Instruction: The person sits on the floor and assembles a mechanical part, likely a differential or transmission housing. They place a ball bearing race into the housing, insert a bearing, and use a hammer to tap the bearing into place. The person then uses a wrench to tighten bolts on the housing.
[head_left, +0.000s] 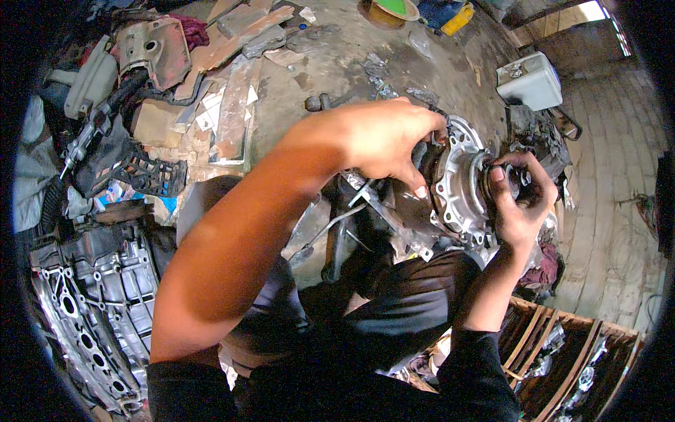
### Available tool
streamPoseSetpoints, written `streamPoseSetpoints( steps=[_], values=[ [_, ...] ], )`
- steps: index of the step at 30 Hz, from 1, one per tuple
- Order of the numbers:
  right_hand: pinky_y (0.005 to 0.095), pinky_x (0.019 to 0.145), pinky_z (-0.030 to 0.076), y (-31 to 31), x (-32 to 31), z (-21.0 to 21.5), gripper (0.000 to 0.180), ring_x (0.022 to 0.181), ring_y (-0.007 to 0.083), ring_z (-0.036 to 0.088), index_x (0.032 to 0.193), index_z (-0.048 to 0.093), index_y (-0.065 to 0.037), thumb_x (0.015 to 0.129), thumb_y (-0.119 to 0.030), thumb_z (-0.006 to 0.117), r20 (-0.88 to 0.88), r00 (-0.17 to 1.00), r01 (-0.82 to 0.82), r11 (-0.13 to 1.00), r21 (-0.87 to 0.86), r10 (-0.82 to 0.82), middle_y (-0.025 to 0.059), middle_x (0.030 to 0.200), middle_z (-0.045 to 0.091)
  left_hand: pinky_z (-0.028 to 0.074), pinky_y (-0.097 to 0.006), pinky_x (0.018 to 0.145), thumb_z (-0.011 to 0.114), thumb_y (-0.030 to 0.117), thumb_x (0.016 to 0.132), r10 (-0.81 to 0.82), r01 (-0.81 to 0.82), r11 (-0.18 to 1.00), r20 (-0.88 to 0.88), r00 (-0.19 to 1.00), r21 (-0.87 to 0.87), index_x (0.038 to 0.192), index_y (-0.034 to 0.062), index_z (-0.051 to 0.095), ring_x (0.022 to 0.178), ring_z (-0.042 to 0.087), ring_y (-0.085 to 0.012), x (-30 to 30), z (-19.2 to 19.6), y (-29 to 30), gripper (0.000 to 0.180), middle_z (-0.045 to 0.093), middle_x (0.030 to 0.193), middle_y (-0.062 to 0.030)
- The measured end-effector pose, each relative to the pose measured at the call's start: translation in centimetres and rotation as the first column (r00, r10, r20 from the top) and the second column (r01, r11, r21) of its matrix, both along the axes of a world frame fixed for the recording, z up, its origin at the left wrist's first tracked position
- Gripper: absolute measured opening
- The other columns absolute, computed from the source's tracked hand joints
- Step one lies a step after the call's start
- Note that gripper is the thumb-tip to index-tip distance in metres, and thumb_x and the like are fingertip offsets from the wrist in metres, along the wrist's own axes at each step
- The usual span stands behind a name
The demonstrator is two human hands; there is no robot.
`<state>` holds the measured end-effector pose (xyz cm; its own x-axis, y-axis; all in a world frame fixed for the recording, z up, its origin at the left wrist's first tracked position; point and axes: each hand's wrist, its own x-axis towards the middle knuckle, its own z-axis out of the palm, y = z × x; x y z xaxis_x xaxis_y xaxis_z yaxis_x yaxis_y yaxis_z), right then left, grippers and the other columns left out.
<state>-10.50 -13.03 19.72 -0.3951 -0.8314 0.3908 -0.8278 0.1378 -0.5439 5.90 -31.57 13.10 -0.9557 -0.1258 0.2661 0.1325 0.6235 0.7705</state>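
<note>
Head camera: at the far left of my feed, a grey engine casting (105,281) with a row of round holes lies among dark parts. Above it I see a pale plastic container (91,83) and, just to its right, a worn reddish metal cover (137,53) with a round hole through it. Next come brown cardboard (157,121) and weathered boards on the littered floor (337,53).

Near the middle, the bare left forearm slants up to the left hand (394,144), whose fingers and thumb curve around the left side of a flanged metal housing (453,193), grasping it; I cannot tell how firmly the thumb presses. That housing sits right of centre, between the two hands, beyond the dark trousers (415,292) of the bent legs. On its other side the right hand (524,200) grips the round protruding end, thumb in front and fingers curled around the far side.

Farther right, a dirty white box (531,83) stands near a pale brick wall (605,190), and at lower right a slatted wooden crate (538,330) holds metal parts (585,380)
</note>
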Motion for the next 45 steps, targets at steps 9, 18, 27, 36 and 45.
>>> streamPoseSetpoints(
  steps=[9, 18, 27, 36, 45],
  values=[
    [0.0248, 0.064, 0.042, -0.4, 0.0, 0.1, 0.011, 0.069, 0.0089, 0.055, 0.083, 0.067, 0.000, 0.076, -0.007, 0.073, -0.030, 0.999, -0.042, 0.999, -0.003, 0.042, 0.0035, 0.075, 0.066, 0.057, -0.044, 0.081, 0.088, 0.025, 0.068, 0.009, -0.009, 1.000, 0.028, 1.000, -0.017, 0.134, -0.0008, 0.052, 0.093, 0.069, -0.0376, 0.1, 0.5, 0.0, 0.080, 0.069, 0.105, -0.0251],
    [0.0247, 0.064, 0.043, -0.4, 0.3, 0.4, 0.011, 0.069, 0.0100, 0.057, 0.083, 0.067, 0.000, 0.076, -0.007, 0.073, -0.081, 0.996, -0.046, 0.999, 0.006, 0.047, 0.0047, 0.075, 0.067, 0.056, -0.043, 0.083, 0.088, 0.025, 0.069, 0.006, -0.007, 1.000, 0.042, 0.999, 0.019, 0.135, 0.0011, 0.053, 0.095, 0.069, -0.0363, -0.1, 0.0, 0.0, 0.078, 0.068, 0.108, -0.0238],
    [0.0254, 0.065, 0.044, 0.1, 0.2, 0.2, 0.011, 0.070, 0.0098, 0.057, 0.085, 0.068, 0.000, 0.077, -0.005, 0.073, -0.079, 0.995, -0.063, 0.998, -0.010, 0.062, 0.0045, 0.076, 0.067, 0.056, -0.044, 0.084, 0.088, 0.027, 0.068, 0.005, -0.005, 1.000, 0.060, 0.998, 0.006, 0.129, -0.0002, 0.056, 0.095, 0.069, -0.0372, 0.0, 0.5, 0.1, 0.074, 0.068, 0.112, -0.0246],
    [0.0244, 0.064, 0.044, -0.3, 1.1, 0.0, 0.009, 0.070, 0.0083, 0.055, 0.087, 0.067, 0.000, 0.085, -0.006, 0.073, -0.059, 0.998, 0.027, 1.000, -0.015, -0.028, 0.0011, 0.075, 0.064, 0.056, -0.044, 0.084, 0.087, 0.024, 0.070, -0.012, 0.011, 1.000, 0.065, 0.998, 0.007, 0.127, -0.0005, 0.057, 0.095, 0.070, -0.0355, -0.2, 0.3, 0.0, 0.069, 0.068, 0.113, -0.0226],
    [0.0252, 0.070, 0.042, 0.1, -1.6, -1.2, 0.024, 0.076, 0.0106, 0.053, 0.091, 0.068, 0.001, 0.092, -0.022, 0.065, -0.002, 0.997, 0.080, 0.987, -0.138, -0.081, 0.0025, 0.080, 0.064, 0.049, -0.045, 0.096, 0.083, 0.035, 0.072, 0.037, -0.025, 0.993, 0.099, 0.994, -0.117, 0.121, 0.0002, 0.062, 0.110, 0.062, -0.0402, -0.2, 0.0, 0.0, 0.063, 0.067, 0.113, -0.0238]
  ],
)
